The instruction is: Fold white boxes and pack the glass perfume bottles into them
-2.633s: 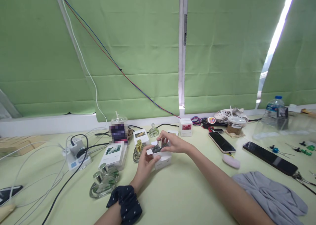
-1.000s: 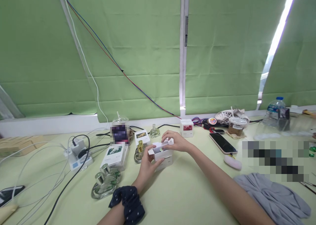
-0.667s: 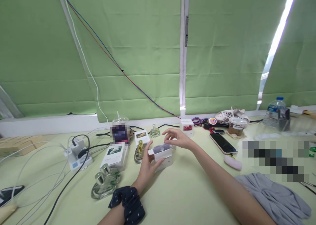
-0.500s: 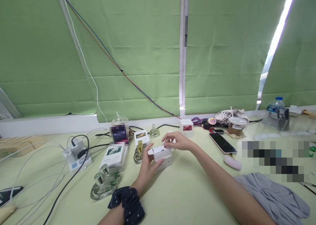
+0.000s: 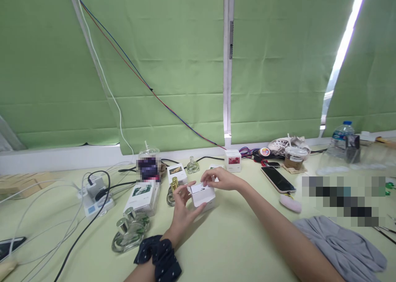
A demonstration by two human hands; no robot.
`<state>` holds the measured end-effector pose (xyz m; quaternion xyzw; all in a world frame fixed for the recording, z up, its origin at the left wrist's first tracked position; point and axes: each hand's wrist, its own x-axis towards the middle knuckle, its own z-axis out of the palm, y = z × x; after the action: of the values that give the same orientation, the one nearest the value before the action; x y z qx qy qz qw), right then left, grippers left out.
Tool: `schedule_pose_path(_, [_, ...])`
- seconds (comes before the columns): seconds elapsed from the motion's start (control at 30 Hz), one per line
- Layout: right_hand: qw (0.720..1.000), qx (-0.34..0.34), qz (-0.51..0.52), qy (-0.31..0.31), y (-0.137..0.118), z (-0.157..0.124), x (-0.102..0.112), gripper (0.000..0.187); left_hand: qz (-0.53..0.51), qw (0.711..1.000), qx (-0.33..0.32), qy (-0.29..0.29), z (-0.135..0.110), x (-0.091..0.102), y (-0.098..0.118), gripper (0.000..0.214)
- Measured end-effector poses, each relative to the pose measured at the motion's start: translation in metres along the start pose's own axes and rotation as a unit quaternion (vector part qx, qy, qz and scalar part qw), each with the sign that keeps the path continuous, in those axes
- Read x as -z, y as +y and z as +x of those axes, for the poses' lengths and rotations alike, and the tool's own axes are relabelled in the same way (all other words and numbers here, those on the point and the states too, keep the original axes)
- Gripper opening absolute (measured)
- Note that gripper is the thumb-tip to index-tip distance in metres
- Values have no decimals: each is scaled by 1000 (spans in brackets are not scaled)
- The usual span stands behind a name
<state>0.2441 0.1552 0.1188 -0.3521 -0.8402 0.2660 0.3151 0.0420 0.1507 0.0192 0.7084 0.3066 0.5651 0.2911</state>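
Note:
A small white cardboard box [image 5: 203, 199] stands on the table in front of me, tilted slightly, with its top flaps raised. My left hand [image 5: 185, 205] grips it from the left, fingers behind and thumb along the front. At the top right edge my right hand [image 5: 220, 178] has bent fingers pinching at the opening. What lies inside the box is hard to make out. Just left of the box are perfume bottles with gold caps [image 5: 174, 184], partly covered by my left hand. Nearer me stand glass bottles with silver caps [image 5: 130, 228].
White boxes with pictures lie left [image 5: 141, 197] and behind [image 5: 177, 173]; another box [image 5: 232, 160] stands at the back. A small glass bottle [image 5: 192, 165] is there too. To the right are a phone [image 5: 278, 179], a lidded cup [image 5: 295, 157] and grey cloth [image 5: 340, 245]. Cables and a power strip [image 5: 96, 197] crowd the left.
The box has tipped a little and its front flap now folds outward. Both hands stay on it, the right one slightly further left. The view has shifted slightly.

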Motion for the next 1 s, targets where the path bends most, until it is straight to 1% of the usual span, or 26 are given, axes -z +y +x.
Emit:
schedule_pose_path(0.07, [1000, 1, -7, -1, 0, 0, 1, 31, 22, 1000, -11, -7, 0, 1, 2, 64])
schedule_pose_path(0.17, [999, 5, -42, 10, -2, 0, 1, 33, 79, 995, -39, -36, 1, 3, 6, 48])
schedule_pose_path(0.23, [998, 8, -59, 21, -1, -1, 1, 33, 106, 992, -52, -52, 1, 4, 8, 42])
schedule_pose_path(0.33, [998, 1, -61, 31, 2, -1, 2, 32, 120, 990, -49, -62, 2, 6, 7, 44])
schedule_pose_path(0.4, [997, -18, -59, 42, 5, -1, 3, 31, 122, 989, -47, -67, 3, 8, 6, 48])
schedule_pose_path(0.47, [997, -40, -38, 56, 7, 0, 4, 29, 121, 989, -50, -69, 3, 8, 4, 48])
schedule_pose_path(0.6, [994, -57, 71, 68, 11, 1, 5, 23, 136, 988, -48, -46, 3, 8, 4, 26])
schedule_pose_path(0.67, [991, -57, 108, 58, 11, 0, 6, 27, 152, 987, -44, -33, 2, 8, 5, 24])
schedule_pose_path(0.73, [991, -49, 117, 32, 9, -1, 7, 32, 173, 984, -46, -20, 2, 8, 7, 26])
schedule_pose_path(0.8, [994, -36, 106, -7, 6, -2, 9, 38, 189, 980, -63, -17, 3, 9, 8, 27])
schedule_pose_path(0.9, [996, -27, 69, -49, 2, -5, 13, 54, 192, 976, -95, -36, 5, 10, 9, 27])
schedule_pose_path(0.93, [997, -26, 58, -52, 1, -5, 14, 55, 190, 976, -101, -41, 6, 10, 9, 27])
schedule_pose_path(1.0, [997, -20, 51, -47, 0, -6, 15, 48, 189, 976, -104, -41, 7, 11, 10, 26])
